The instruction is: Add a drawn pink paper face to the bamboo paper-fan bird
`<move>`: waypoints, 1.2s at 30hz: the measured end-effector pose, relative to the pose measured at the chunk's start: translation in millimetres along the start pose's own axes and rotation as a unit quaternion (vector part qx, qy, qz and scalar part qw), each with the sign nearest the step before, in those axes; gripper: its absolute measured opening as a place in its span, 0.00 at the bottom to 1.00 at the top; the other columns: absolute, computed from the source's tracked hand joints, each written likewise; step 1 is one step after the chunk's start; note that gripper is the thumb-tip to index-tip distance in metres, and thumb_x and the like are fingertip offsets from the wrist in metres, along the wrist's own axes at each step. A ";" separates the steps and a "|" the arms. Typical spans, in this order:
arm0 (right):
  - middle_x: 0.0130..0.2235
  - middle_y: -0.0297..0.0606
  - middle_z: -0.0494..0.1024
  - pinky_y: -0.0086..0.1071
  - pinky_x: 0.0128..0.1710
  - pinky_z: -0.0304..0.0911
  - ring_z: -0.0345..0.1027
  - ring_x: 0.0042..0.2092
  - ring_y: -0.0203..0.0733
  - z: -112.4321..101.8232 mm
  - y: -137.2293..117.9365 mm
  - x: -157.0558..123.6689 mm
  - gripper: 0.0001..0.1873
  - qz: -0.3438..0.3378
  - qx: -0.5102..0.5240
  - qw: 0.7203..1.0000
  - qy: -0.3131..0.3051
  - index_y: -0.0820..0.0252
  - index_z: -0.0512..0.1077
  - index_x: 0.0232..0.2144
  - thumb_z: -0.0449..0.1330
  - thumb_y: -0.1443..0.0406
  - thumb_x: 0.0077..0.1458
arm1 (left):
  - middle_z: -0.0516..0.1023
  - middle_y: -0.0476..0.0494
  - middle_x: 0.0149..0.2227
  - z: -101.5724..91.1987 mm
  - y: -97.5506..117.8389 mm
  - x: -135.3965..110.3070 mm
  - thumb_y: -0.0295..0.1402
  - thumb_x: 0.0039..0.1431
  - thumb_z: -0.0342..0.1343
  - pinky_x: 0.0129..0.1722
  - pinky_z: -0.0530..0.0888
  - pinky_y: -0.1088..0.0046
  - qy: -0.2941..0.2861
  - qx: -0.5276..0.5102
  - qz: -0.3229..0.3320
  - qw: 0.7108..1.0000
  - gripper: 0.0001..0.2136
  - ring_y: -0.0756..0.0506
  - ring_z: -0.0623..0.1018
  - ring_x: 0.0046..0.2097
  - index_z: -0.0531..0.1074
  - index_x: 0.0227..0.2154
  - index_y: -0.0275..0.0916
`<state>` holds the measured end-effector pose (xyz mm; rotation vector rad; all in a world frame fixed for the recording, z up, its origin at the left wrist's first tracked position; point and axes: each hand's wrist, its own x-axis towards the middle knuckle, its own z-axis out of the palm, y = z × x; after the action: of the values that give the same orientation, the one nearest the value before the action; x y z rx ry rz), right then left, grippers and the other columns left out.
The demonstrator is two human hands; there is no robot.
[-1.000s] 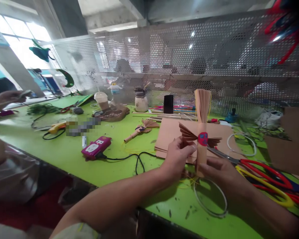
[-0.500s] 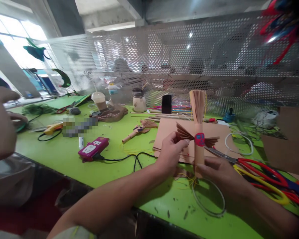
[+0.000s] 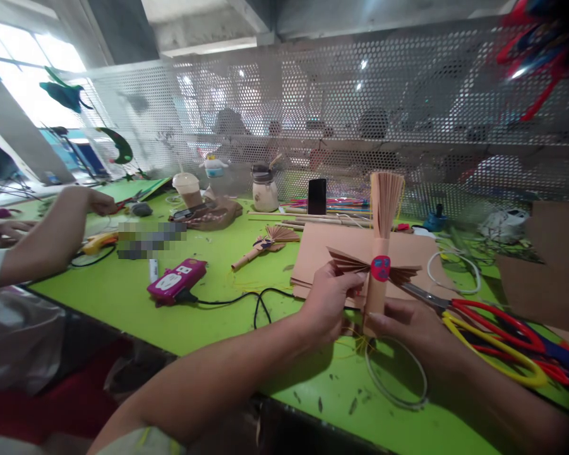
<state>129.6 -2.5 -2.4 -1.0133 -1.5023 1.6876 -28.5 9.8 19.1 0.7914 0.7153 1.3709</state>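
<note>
A brown paper figure (image 3: 376, 294) stands nearly upright between my hands, with a pleated fan top, two pleated side wings and a red round face marked in blue. Around its tube-shaped lower body my right hand (image 3: 407, 319) is closed. My left hand (image 3: 329, 297) pinches at the base of the left wing, thumb against the fingers. Yellow threads (image 3: 360, 343) hang at the tube's bottom, beside a pale ring of cord (image 3: 424, 392) on the table. Behind the figure lie sheets of brown card (image 3: 312, 253). Scissors with red and yellow handles (image 3: 492, 335) rest by my right forearm.
A second paper figure (image 3: 260, 246) lies left of the card. Further left is a purple power strip (image 3: 177, 282) with a black cable. A phone (image 3: 317, 196), a jar (image 3: 264, 189) and a drink cup (image 3: 187, 191) stand along the mesh screen. A co-worker's arm (image 3: 52, 234) reaches in from the left.
The paper figure's top has tilted slightly right and its face has turned more toward me. My left fingers stay at the wing. The co-worker's arm has moved down onto the table.
</note>
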 end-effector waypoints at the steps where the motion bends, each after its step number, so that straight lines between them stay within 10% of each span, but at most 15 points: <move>1: 0.42 0.44 0.82 0.47 0.50 0.66 0.74 0.45 0.52 0.0 0.8 0.1 0.23 -0.001 -0.012 1.000 0.004 0.59 0.79 0.47 0.67 0.56 0.50 | 0.75 0.47 0.28 0.6 -0.4 -0.7 0.26 0.42 0.62 0.37 0.67 0.72 -0.003 -0.005 -0.003 1.000 0.08 0.48 0.73 0.33 0.73 0.29 0.36; 36: 0.35 0.42 0.79 0.36 0.35 0.66 0.71 0.36 0.45 -3.0 4.0 -2.2 0.19 -0.023 -0.053 0.998 0.005 0.60 0.80 0.41 0.67 0.54 0.50 | 0.77 0.43 0.30 6.7 -6.4 -5.1 0.31 0.38 0.68 0.33 0.68 0.72 -0.015 -0.048 -0.048 0.998 0.15 0.47 0.73 0.31 0.77 0.32 0.34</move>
<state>133.4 -3.4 -6.2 -1.0331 -1.6098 1.5839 -19.7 4.1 17.5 0.6913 0.6520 1.2943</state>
